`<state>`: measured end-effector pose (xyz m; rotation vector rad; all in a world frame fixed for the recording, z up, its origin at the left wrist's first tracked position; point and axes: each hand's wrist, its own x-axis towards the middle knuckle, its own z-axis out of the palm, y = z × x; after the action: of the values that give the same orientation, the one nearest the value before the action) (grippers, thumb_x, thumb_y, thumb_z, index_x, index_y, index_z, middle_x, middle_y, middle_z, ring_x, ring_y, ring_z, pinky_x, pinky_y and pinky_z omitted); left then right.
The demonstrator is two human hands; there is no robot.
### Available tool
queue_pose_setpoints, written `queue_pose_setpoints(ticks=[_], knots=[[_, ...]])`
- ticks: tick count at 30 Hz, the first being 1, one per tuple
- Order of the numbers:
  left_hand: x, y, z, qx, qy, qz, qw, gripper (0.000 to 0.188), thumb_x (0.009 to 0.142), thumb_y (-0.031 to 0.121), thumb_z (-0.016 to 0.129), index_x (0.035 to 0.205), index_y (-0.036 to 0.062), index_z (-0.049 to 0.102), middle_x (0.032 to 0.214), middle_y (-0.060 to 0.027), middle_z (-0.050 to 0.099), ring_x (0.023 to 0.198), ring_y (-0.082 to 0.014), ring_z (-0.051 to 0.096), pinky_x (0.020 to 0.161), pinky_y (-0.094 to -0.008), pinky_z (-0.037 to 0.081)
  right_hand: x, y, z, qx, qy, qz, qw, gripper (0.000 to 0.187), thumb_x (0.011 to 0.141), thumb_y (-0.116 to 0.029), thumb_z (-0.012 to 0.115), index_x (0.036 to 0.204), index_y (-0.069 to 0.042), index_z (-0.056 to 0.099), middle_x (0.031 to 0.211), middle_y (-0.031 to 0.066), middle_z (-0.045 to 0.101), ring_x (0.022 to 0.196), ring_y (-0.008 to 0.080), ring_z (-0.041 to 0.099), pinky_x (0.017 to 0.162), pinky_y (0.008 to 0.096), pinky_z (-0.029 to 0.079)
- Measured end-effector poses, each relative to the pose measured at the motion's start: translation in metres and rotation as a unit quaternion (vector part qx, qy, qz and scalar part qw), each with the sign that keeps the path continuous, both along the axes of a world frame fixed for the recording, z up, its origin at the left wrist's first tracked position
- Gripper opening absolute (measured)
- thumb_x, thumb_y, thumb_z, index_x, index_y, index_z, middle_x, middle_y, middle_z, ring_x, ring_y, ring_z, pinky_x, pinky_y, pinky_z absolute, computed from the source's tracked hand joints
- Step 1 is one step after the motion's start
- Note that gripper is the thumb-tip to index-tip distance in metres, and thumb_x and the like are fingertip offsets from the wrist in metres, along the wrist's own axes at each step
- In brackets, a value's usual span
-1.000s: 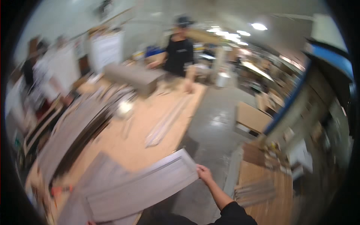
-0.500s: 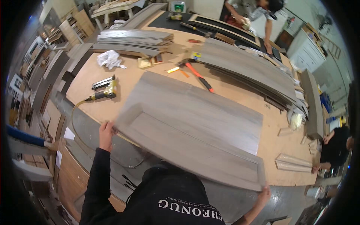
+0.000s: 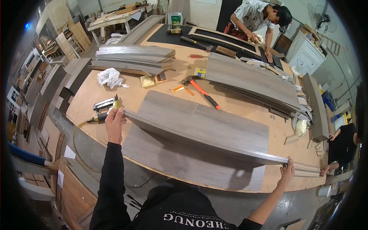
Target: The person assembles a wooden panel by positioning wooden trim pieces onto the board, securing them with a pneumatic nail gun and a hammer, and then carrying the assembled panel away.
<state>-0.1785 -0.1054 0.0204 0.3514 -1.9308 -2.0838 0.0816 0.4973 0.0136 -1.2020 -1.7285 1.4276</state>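
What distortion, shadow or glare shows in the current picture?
Head view: fisheye rim blacked out, near edge of the workbench bowed; head view: dark shadow on the board below the held panel; head view: small blue glint at upper left.

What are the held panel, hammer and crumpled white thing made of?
Held panel: probably wood or veneer, smooth grey-brown, matching the streaky board below it.
Hammer: dark, solid-looking head suggests metal; bright orange and black handle suggests plastic or rubber.
Crumpled white thing: matte, soft folds suggest cloth or paper; I can't tell which.
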Motion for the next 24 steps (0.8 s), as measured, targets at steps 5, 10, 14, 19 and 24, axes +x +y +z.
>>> queue_pose_setpoints(ticks=[5, 10, 14, 19, 24], knots=[[-0.001, -0.001, -0.001, 0.048, -0.052, 0.025, 0.997, 0.015, 0.087, 0.024, 0.062, 0.087, 0.0093, 0.059, 0.078, 0.0045, 0.057, 0.068, -0.0052, 0.052, 0.061, -0.0225, 0.044, 0.000, -0.012, -0.002, -0.033, -0.004, -0.047, 0.998, 0.049, 0.088, -0.046, 0.057, 0.122, -0.010, 0.059, 0.115, 0.0019, 0.059, 0.107, 0.0183, 0.055, 0.081, 0.0305, 0.040], [-0.001, 0.009, 0.002, 0.095, -0.055, 0.042, 0.993, 0.011, 0.086, 0.023, 0.061, 0.084, 0.0135, 0.056, 0.076, 0.0060, 0.055, 0.068, -0.0060, 0.052, 0.062, -0.0282, 0.046, 0.008, -0.014, -0.003, -0.048, 0.022, -0.034, 0.998, 0.056, 0.085, -0.049, 0.058, 0.125, -0.009, 0.056, 0.119, 0.0055, 0.057, 0.109, 0.0210, 0.053, 0.092, 0.0358, 0.037], [-0.001, 0.016, 0.009, 0.090, -0.047, 0.039, 0.994, 0.010, 0.086, 0.024, 0.060, 0.086, 0.0144, 0.056, 0.079, 0.0064, 0.055, 0.071, -0.0063, 0.052, 0.063, -0.0290, 0.045, -0.003, -0.017, 0.003, -0.045, 0.020, -0.057, 0.997, 0.057, 0.085, -0.049, 0.059, 0.126, -0.009, 0.056, 0.119, 0.0070, 0.057, 0.110, 0.0212, 0.052, 0.094, 0.0368, 0.036], [-0.005, 0.011, -0.016, 0.119, -0.026, 0.050, 0.991, 0.026, 0.089, 0.035, 0.060, 0.105, 0.0155, 0.057, 0.091, 0.0047, 0.058, 0.084, -0.0083, 0.055, 0.072, -0.0306, 0.043, -0.026, -0.017, -0.022, 0.019, 0.126, -0.031, 0.991, 0.048, 0.093, -0.036, 0.053, 0.125, 0.000, 0.052, 0.122, 0.0118, 0.056, 0.114, 0.0198, 0.051, 0.096, 0.0307, 0.038], [-0.010, -0.013, -0.036, 0.121, 0.048, -0.023, 0.991, 0.034, 0.093, 0.035, 0.055, 0.114, 0.0080, 0.057, 0.104, 0.0015, 0.060, 0.093, -0.0099, 0.056, 0.079, -0.0297, 0.043, -0.035, -0.014, -0.033, 0.017, 0.234, -0.037, 0.971, 0.045, 0.097, -0.030, 0.048, 0.127, 0.003, 0.049, 0.119, 0.0134, 0.056, 0.113, 0.0218, 0.051, 0.098, 0.0311, 0.038]])
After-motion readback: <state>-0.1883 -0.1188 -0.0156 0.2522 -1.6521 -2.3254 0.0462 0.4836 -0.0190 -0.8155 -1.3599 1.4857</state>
